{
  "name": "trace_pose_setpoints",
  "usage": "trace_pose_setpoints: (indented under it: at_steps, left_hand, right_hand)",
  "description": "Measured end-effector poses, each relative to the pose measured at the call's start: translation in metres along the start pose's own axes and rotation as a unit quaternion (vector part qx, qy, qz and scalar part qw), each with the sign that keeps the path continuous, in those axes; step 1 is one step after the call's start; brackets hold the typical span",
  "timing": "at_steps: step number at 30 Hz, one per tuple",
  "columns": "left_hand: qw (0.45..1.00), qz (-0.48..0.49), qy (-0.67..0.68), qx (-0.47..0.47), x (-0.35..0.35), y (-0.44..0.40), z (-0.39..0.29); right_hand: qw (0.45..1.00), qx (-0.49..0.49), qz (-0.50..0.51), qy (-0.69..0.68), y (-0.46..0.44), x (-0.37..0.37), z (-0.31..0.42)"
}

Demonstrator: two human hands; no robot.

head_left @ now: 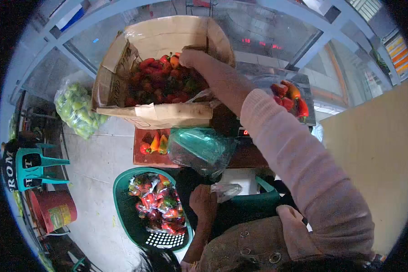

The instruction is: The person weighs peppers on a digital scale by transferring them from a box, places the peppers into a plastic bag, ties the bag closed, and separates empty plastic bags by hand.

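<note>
**Right hand nearest the box peppers**

Red peppers (156, 84) in cardboard box (167, 114), 8 o'clock from right hand (191, 58); long axes jumbled; can't tell if its fingers grip; left hand (203, 201), 6 o'clock of it, pinches clear bag (227, 191).

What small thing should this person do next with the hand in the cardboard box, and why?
Probably lift a pepper out with the right hand: it is reaching into the cardboard box, though its grip is hard to see. A clear plastic bag is at the left hand, and bagged peppers lie in the green basket.
</note>
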State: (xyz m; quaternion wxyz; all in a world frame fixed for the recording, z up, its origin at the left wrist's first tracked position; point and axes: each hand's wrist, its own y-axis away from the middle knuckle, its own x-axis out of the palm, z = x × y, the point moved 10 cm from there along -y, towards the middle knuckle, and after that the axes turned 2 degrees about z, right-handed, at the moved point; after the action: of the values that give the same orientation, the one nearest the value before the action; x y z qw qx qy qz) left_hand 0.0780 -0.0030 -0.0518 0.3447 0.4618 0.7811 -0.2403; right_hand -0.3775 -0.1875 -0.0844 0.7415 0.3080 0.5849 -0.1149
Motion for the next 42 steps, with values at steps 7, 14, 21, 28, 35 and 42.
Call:
trace_pose_setpoints:
  at_steps: [7,14,21,28,35,42]
  left_hand:
    - [1.000,-0.013,-0.009,0.024,0.003,0.002,0.000]
    - [0.999,0.004,-0.032,0.017,0.007,0.006,0.006]
    - [1.000,-0.001,-0.021,0.001,0.002,0.002,0.002]
    - [0.999,0.019,-0.043,0.006,0.007,0.003,-0.001]
    - [0.997,-0.051,-0.040,0.036,0.000,0.006,-0.008]
    - [0.989,-0.111,0.024,0.091,-0.014,0.011,-0.026]
  right_hand:
    - [0.991,0.070,-0.027,-0.110,-0.031,0.049,-0.034]
    - [0.996,0.046,-0.069,0.009,-0.018,0.043,-0.037]
    - [0.987,-0.038,-0.138,-0.078,-0.018,0.002,-0.018]
    - [0.915,-0.154,-0.223,-0.299,0.045,-0.073,0.012]
    - [0.765,-0.175,-0.363,-0.503,0.217,-0.183,-0.029]
    - [0.787,-0.102,-0.296,-0.532,0.359,-0.137,-0.146]
